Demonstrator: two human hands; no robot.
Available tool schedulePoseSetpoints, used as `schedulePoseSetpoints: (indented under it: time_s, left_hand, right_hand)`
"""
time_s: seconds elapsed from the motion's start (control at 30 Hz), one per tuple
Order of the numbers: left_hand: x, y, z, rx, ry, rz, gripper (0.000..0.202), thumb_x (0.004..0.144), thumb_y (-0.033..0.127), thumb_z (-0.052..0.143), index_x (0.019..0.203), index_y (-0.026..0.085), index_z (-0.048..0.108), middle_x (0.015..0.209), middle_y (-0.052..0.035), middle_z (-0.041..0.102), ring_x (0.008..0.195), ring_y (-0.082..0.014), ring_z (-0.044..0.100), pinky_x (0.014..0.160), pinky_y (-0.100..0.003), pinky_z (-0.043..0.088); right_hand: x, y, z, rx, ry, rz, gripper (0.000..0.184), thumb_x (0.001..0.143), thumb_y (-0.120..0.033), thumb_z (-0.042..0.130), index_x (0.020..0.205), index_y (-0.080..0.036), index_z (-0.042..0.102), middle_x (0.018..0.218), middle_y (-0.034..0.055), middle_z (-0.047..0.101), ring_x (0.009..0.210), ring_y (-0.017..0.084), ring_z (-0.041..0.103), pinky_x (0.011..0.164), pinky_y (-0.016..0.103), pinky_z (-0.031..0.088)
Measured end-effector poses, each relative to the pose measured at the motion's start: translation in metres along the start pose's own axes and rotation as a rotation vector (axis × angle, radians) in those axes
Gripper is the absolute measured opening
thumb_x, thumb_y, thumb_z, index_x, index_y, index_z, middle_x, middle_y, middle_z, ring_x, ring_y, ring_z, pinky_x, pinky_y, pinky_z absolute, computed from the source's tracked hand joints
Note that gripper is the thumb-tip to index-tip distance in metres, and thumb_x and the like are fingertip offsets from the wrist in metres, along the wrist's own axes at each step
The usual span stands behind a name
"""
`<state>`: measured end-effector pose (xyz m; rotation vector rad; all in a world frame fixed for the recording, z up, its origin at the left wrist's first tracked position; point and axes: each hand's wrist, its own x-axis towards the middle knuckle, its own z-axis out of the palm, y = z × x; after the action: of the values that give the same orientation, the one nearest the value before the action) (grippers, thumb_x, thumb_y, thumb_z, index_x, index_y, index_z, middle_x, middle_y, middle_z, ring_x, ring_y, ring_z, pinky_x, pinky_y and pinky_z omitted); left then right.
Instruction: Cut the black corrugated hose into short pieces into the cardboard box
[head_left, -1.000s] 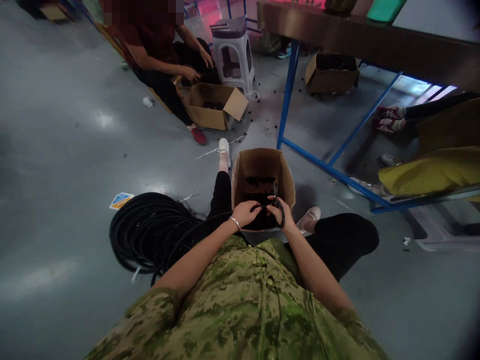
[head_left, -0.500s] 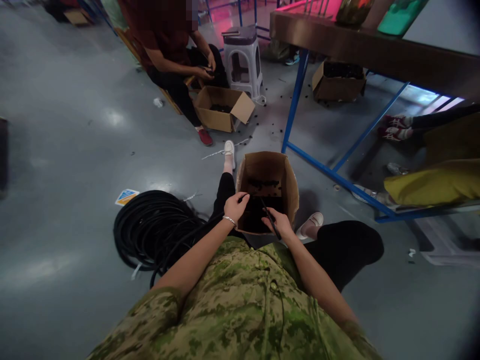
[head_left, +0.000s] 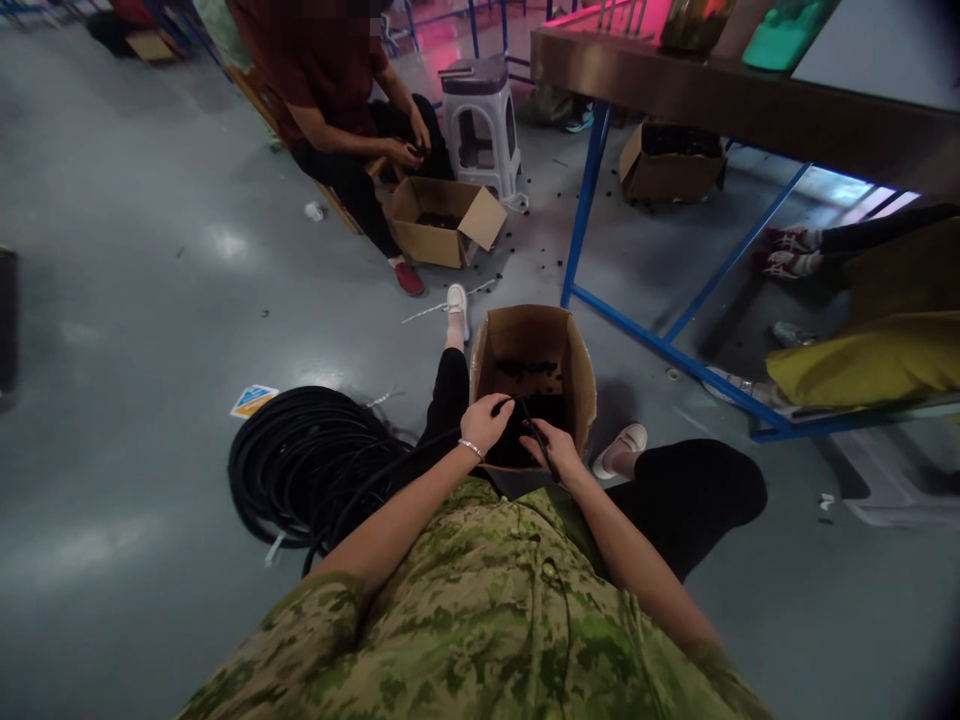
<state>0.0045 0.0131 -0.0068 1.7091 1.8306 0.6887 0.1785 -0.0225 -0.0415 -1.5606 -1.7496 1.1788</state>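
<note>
My left hand point(head_left: 487, 422) is closed around the end of a black hose point(head_left: 502, 404), above the near left part of a cardboard box point(head_left: 586, 375). The hose seems to run back past my wrist toward a large black hose coil point(head_left: 300, 455) on the floor at left. My right hand point(head_left: 559, 450) grips a slim black hand tool point(head_left: 541, 445), scissors-like, its tip pointing up and left close to the hose end. Small black pieces point(head_left: 529, 370) lie inside the box between my feet. Fingers partly hide the tool's shape.
A co-worker point(head_left: 337, 120) sits ahead at left over an open carton point(head_left: 427, 240). Beyond stands a grey stool point(head_left: 484, 125). At right, a table with blue legs point(head_left: 585, 200) shelters another box point(head_left: 667, 180); other people's feet point(head_left: 787, 255) are beside it.
My left hand has moved right and slightly down, bringing the hose end nearer the tool. My right hand has hardly moved, still holding the tool.
</note>
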Motion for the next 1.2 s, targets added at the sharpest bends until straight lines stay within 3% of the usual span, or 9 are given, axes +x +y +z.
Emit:
schedulePoseSetpoints:
  time_s: [0.27, 0.43, 0.67, 1.07, 1.2]
  left_hand:
    - [-0.005, -0.001, 0.007, 0.102, -0.018, 0.052, 0.027, 0.091, 0.036, 0.053, 0.103, 0.023, 0.073, 0.103, -0.0049, 0.072, 0.098, -0.0200, 0.064, 0.087, -0.028, 0.049]
    - [-0.006, -0.001, 0.007, 0.170, -0.053, 0.094, 0.030, 0.094, 0.038, 0.048, 0.107, 0.023, 0.072, 0.101, -0.0061, 0.071, 0.095, -0.0191, 0.065, 0.083, -0.026, 0.048]
    - [0.002, -0.003, 0.008, 0.310, -0.112, 0.043, 0.032, 0.095, 0.039, 0.045, 0.108, 0.025, 0.071, 0.102, -0.0047, 0.070, 0.092, -0.0180, 0.065, 0.078, -0.025, 0.047]
    - [0.009, -0.023, 0.013, 0.307, -0.194, 0.050, 0.030, 0.095, 0.035, 0.046, 0.109, 0.020, 0.069, 0.108, -0.0059, 0.071, 0.101, -0.0188, 0.064, 0.089, -0.028, 0.048]
    - [0.007, -0.024, 0.010, 0.301, -0.193, 0.072, 0.030, 0.095, 0.035, 0.047, 0.110, 0.022, 0.070, 0.106, -0.0049, 0.072, 0.100, -0.0187, 0.064, 0.089, -0.028, 0.049]
  right_hand:
    - [0.000, 0.002, 0.010, 0.058, 0.014, 0.048, 0.035, 0.084, -0.045, 0.059, 0.113, -0.027, 0.065, 0.075, -0.0003, 0.068, 0.060, 0.015, 0.063, 0.058, 0.024, 0.049]
    - [0.002, -0.001, 0.009, 0.010, 0.033, 0.029, 0.031, 0.085, -0.043, 0.058, 0.109, -0.025, 0.067, 0.076, 0.0016, 0.070, 0.067, 0.018, 0.065, 0.063, 0.026, 0.050]
    - [0.006, -0.001, 0.008, -0.095, 0.021, 0.009, 0.022, 0.085, -0.032, 0.056, 0.098, -0.023, 0.071, 0.081, 0.0027, 0.073, 0.077, 0.019, 0.067, 0.071, 0.026, 0.048]
    - [0.013, 0.007, 0.015, -0.097, -0.017, 0.047, 0.016, 0.080, -0.030, 0.062, 0.087, -0.023, 0.074, 0.080, 0.0023, 0.073, 0.081, 0.022, 0.068, 0.072, 0.026, 0.047]
    - [0.013, 0.010, 0.015, 0.018, -0.013, 0.097, 0.015, 0.078, -0.036, 0.066, 0.086, -0.025, 0.073, 0.071, -0.0004, 0.070, 0.069, 0.018, 0.066, 0.062, 0.024, 0.047]
